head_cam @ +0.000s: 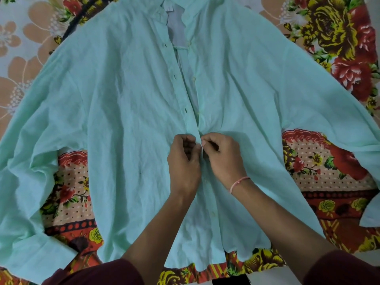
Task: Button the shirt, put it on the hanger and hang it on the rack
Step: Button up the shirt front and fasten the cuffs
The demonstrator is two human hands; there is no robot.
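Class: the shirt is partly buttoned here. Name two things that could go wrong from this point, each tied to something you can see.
1. Above the left hand and right hand, which pinch the front edges together, the shirt gapes open. The next button could meet the wrong buttonhole, skewing the front.
2. The cloth puckers around both hands, so hard tugging may strain the stitching there.

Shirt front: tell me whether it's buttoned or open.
Open at the top: shirt edges gap apart, buttonholes empty. The left hand and right hand pinch the edges mid-front; below them, cannot tell.
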